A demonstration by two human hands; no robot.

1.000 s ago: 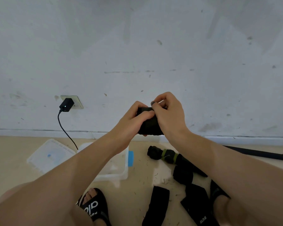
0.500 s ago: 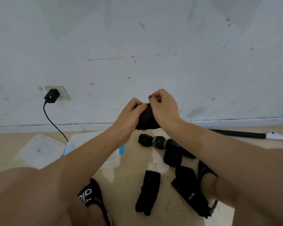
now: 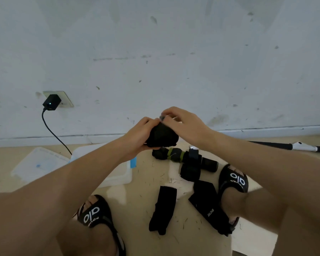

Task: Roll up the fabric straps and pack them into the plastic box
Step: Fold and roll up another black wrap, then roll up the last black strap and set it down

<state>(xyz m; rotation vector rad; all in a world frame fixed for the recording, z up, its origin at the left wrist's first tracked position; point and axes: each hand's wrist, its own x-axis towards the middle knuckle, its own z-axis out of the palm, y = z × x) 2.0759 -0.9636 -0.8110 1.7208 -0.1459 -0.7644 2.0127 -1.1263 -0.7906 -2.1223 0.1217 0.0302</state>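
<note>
A black fabric strap, rolled into a thick bundle [image 3: 162,136], is held in the air in front of the wall. My left hand [image 3: 139,137] grips it from the left and below. My right hand [image 3: 185,126] curls over its top right, fingertips pinching the upper edge. The clear plastic box [image 3: 118,177] stands on the floor under my left forearm, mostly hidden by it. Loose black straps lie on the floor: a flat one [image 3: 163,207], a longer one with white lettering [image 3: 210,206], and a pile with a green-banded roll [image 3: 175,154].
The box's clear lid [image 3: 38,164] lies left of the box. A black charger [image 3: 51,102] sits in a wall socket, its cable running down toward the box. A black pole with a white end [image 3: 292,145] lies along the wall at right. My sandalled feet [image 3: 95,215] flank the straps.
The view has tilted downward, so more floor and both feet show. Both hands keep their hold on the rolled strap, now slightly lower against the wall base.
</note>
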